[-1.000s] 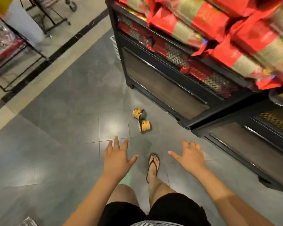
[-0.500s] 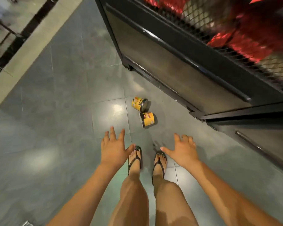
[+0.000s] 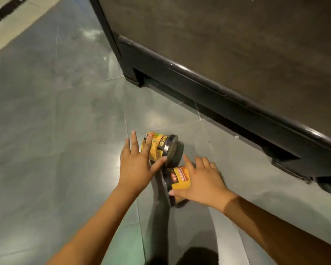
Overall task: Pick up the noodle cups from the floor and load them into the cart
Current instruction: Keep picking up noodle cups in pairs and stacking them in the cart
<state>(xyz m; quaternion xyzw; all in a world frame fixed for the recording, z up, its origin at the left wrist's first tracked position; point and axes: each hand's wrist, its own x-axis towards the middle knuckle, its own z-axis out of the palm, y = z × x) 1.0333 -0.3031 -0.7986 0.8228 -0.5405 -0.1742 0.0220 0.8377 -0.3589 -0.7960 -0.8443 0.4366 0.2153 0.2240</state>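
Observation:
Two yellow noodle cups lie on their sides on the grey tiled floor. The far cup (image 3: 158, 148) has a black lid facing right. My left hand (image 3: 137, 163) rests over its left side, fingers spread, thumb reaching under the lid rim. The near cup (image 3: 180, 177) lies just below it, its dark lid toward the left. My right hand (image 3: 203, 180) covers its right side, with fingers spread and the thumb below the cup. Neither cup is lifted off the floor. No cart is in view.
A black display stand (image 3: 227, 60) with a dark panel fills the upper right; its base rail (image 3: 208, 92) runs diagonally close behind the cups. Grey floor tiles (image 3: 55, 121) stretch to the left, with a pale strip (image 3: 11, 25) at the top left.
I have bent down and come much closer to the floor. Both hands moved forward from open in the air onto the two cups. My feet are out of view.

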